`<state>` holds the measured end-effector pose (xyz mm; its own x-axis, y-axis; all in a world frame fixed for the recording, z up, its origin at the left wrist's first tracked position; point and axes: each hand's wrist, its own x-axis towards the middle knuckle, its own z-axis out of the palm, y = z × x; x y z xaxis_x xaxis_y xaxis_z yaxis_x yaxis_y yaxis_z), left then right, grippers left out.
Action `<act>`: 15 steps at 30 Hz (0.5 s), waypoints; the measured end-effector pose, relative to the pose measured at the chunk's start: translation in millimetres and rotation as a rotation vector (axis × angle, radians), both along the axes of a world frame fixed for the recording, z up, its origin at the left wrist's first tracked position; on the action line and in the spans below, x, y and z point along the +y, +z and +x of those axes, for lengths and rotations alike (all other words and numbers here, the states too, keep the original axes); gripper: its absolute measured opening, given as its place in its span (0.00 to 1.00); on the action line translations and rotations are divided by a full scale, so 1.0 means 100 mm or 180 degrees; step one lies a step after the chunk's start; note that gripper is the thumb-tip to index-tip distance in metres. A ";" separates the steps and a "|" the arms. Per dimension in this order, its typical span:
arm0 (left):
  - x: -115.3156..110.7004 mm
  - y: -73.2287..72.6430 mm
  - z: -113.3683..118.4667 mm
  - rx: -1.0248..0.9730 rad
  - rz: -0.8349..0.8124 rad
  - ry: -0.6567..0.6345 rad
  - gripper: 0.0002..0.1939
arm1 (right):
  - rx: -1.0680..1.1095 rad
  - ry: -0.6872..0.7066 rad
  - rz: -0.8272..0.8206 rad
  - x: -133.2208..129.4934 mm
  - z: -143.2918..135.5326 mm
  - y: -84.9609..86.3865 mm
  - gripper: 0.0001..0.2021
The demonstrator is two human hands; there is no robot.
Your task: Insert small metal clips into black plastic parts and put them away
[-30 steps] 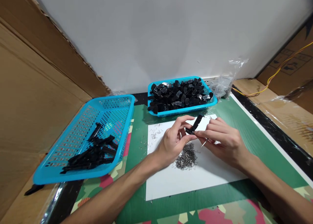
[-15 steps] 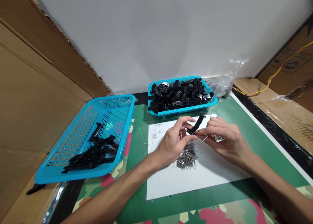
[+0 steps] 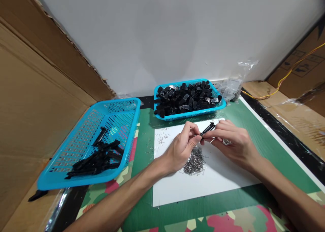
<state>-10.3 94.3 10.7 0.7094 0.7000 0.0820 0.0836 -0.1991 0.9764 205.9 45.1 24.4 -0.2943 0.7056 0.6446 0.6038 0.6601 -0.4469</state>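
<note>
Above the white sheet (image 3: 175, 191), my left hand (image 3: 179, 149) pinches a slim black plastic part (image 3: 208, 128) between thumb and fingers. My right hand (image 3: 232, 139) is closed around a thin, pale rod (image 3: 212, 140), whose end shows below the fingers. Its fingertips also meet the black part, covering its lower end. Under both hands lies a heap of small bent metal wire pieces (image 3: 194, 162). More of these wire clips (image 3: 161, 137) are scattered at the sheet's left, and a few (image 3: 227, 142) lie beneath my right hand.
A blue basket (image 3: 127, 157) on the left holds several long black parts (image 3: 99, 159). Behind the sheet, another blue basket (image 3: 193, 115) is heaped with black pieces (image 3: 188, 96). Clear plastic bags (image 3: 232, 86) stand beside it. Cardboard (image 3: 38, 90) rises at left.
The black part has turned in my fingers, from standing up like an opened L to a narrower, lower, straight shape. My left hand's fingers have shifted slightly left.
</note>
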 end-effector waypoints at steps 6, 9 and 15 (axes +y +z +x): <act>-0.02 0.02 -0.01 0.0490 0.0693 0.0362 0.15 | -0.0120 -0.0069 -0.0025 0.02 0.03 -0.04 0.08; -0.01 0.03 0.01 0.0558 0.0949 0.0656 0.14 | -0.0138 -0.0221 -0.0247 0.04 0.07 -0.06 0.09; 0.02 0.01 0.05 0.0537 0.1198 0.0697 0.07 | -0.0099 -0.0261 -0.0516 0.06 0.11 -0.07 0.09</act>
